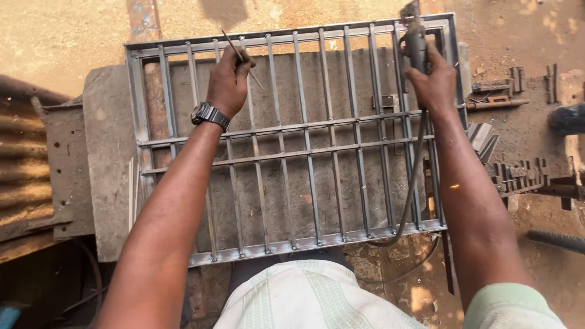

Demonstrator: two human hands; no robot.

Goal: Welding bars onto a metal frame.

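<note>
No containers in view. Left hand (228,79), watch (209,114) on its wrist, is closed on a thin welding rod (234,49) pinched between the fingers; the rod is slim and straight, long axis tilted, upper tip pointing up and away to the left of the knuckles, lower end poking out to the right of the hand over the bars. Right hand (434,82) is clamped around the dark electrode holder (414,42), which stands roughly upright, long axis running away from the person, its head above the fingers near the far right corner of the grille. Black cable (414,176) drops from under the right palm, runs down along the forearm and curves left at the near edge. Both hands hover over or rest on a steel window grille (292,152), lying flat on a grey metal table (106,152), long axis left to right, vertical bars crossed by two middle rails. Scrap metal pieces (518,173) lie on the ground right of the right forearm. Rusty corrugated sheet (24,170) sits left of the left arm.
</note>
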